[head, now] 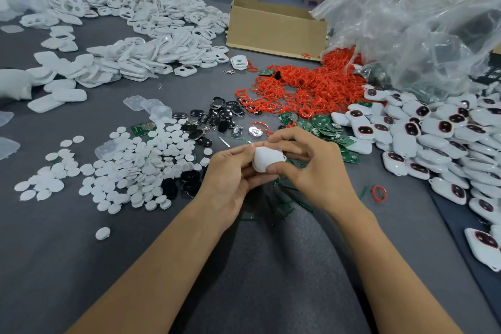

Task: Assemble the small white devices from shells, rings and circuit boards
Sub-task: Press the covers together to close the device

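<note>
A small white device (267, 159) sits between both hands above the grey table (81, 252). My left hand (230, 179) grips its left side with curled fingers. My right hand (309, 163) pinches it from the right, thumb on the near edge and fingers over the top. Green circuit boards (325, 127) lie just behind the hands. A heap of red rings (306, 87) spreads further back. Empty white shells (141, 43) are piled at the back left. Finished white devices (433, 133) with dark red-rimmed windows are heaped on the right.
White round discs (130, 171) and black oval parts (222, 116) cover the table left of the hands. A cardboard box (276, 27) stands at the back. Crumpled clear plastic bags (420, 22) rise at the back right. One loose red ring (379, 193) lies right of my right wrist.
</note>
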The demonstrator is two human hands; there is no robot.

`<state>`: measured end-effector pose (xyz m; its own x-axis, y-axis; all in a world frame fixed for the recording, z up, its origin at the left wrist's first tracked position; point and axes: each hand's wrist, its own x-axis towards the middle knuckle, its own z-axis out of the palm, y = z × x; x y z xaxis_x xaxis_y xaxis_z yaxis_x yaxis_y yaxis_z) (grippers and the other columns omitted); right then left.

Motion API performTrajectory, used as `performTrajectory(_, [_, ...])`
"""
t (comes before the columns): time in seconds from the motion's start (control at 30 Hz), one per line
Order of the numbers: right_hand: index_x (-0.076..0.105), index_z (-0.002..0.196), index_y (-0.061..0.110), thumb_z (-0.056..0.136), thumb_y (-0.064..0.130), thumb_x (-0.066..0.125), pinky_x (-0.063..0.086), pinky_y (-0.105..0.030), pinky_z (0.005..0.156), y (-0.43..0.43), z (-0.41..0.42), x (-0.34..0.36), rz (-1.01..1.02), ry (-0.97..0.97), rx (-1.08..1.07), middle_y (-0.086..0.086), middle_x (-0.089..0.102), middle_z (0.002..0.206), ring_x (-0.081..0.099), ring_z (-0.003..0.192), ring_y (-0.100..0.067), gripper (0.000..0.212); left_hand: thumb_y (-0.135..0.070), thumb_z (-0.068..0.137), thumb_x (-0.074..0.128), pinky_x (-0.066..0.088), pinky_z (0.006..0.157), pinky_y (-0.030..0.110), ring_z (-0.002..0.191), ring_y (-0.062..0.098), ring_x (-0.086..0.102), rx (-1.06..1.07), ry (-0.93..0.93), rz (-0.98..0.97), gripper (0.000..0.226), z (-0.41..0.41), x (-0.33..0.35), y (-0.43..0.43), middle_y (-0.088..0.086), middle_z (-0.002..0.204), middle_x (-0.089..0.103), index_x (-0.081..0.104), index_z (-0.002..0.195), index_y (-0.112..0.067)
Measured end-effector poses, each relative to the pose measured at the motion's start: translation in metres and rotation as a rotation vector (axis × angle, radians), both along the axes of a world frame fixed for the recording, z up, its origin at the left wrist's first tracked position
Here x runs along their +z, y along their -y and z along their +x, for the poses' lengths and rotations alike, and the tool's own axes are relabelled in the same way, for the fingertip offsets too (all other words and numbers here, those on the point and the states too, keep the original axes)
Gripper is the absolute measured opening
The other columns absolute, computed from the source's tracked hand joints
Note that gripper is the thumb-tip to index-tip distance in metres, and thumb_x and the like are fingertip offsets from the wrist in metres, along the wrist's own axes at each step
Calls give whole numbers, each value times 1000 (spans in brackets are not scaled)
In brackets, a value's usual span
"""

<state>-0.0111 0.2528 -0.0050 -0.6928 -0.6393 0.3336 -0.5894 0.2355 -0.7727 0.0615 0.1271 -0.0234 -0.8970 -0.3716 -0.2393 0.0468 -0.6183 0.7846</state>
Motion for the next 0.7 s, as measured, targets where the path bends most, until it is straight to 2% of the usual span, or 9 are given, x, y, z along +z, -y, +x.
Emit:
performTrajectory(0.13, [65, 99, 16, 68, -5, 79, 50, -16, 90, 0, 0, 0, 12, -2, -4, 9, 73, 96, 65, 98, 5, 40, -10, 99, 50, 62, 64, 32, 70, 17, 71, 14, 4, -35, 24, -2, -3, 0, 13, 84, 75, 69, 90, -1])
performTrajectory(0.3, [64, 99, 20, 66, -3, 80, 51, -24, 93, 0, 1, 1, 33, -9, -22, 7, 75, 95, 64, 99, 6, 43, -8, 95, 56, 61, 61, 33, 70, 19, 72, 35, 31, -63, 21, -4, -3, 1, 13, 81, 75, 72, 82, -4])
performTrajectory(0.5, [67, 99, 19, 63, -3, 81, 50, -18, 90, 2, 3, -2, 38, -30, -41, 13, 73, 91, 63, 97, 10, 45, 0, 95, 54, 61, 59, 32, 71, 19, 70, 97, 54, -114, 22, -3, -1, -4, 15, 87, 72, 71, 83, -4])
performTrajectory(0.6, [67, 102, 19, 64, -2, 80, 46, -15, 92, 4, 3, -3, 61, -31, -50, 18, 71, 92, 62, 97, 13, 45, -1, 96, 54, 62, 68, 34, 79, 21, 69, 124, 51, -184, 18, -2, -2, -8, 15, 92, 70, 70, 91, -4])
performTrajectory(0.7, [66, 104, 20, 64, -1, 80, 44, -8, 87, 3, 2, -4, 56, -35, -56, 19, 70, 92, 61, 97, 14, 47, 0, 96, 55, 62, 73, 37, 84, 23, 68, 131, 41, -236, 16, -1, -3, -10, 15, 96, 70, 70, 101, 0])
